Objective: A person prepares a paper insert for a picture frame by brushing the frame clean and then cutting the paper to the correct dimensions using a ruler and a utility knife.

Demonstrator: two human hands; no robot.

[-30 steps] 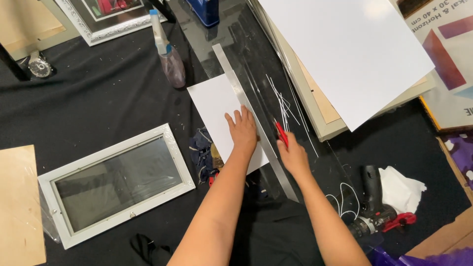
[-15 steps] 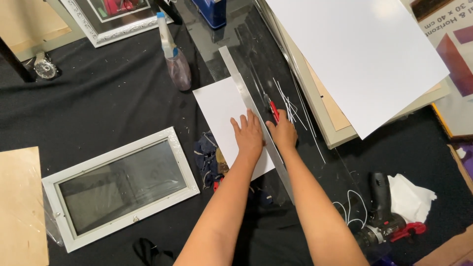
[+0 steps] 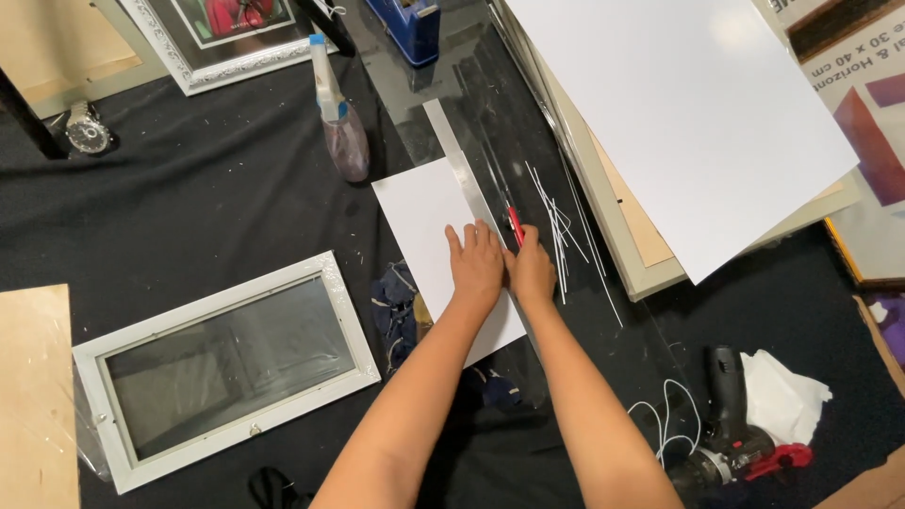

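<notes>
The white rectangular sheet of thin card (image 3: 436, 247) lies flat on the black cloth-covered work surface (image 3: 189, 207), its long axis running from about five o'clock up to eleven o'clock. It looks light and stiff enough to stay flat, yet easy to crease, and smooth, so likely to slide unless pressed down; I judge the safest hold is a flat palm near the cut edge.

Nearest, the left hand (image 3: 476, 266) presses spread and flat on the sheet's right part, gripping nothing. Just beside it at three o'clock, the right hand (image 3: 531, 273) is closed around a small red-handled cutting knife (image 3: 516, 224), whose tip points to twelve o'clock along a long, narrow metal straightedge (image 3: 462, 170) that lies on the sheet's right edge.

At eight o'clock of the hands sits a white-framed glass panel (image 3: 226, 363). At four o'clock lie a black power drill (image 3: 726, 429) and crumpled white tissue (image 3: 782, 396). Thin white offcut strips (image 3: 556, 221) lie just right of the knife. Farther, at eleven o'clock, stands a clear spray bottle (image 3: 339, 123); at one o'clock a large white board (image 3: 688, 113) rests on stacked boards.
</notes>
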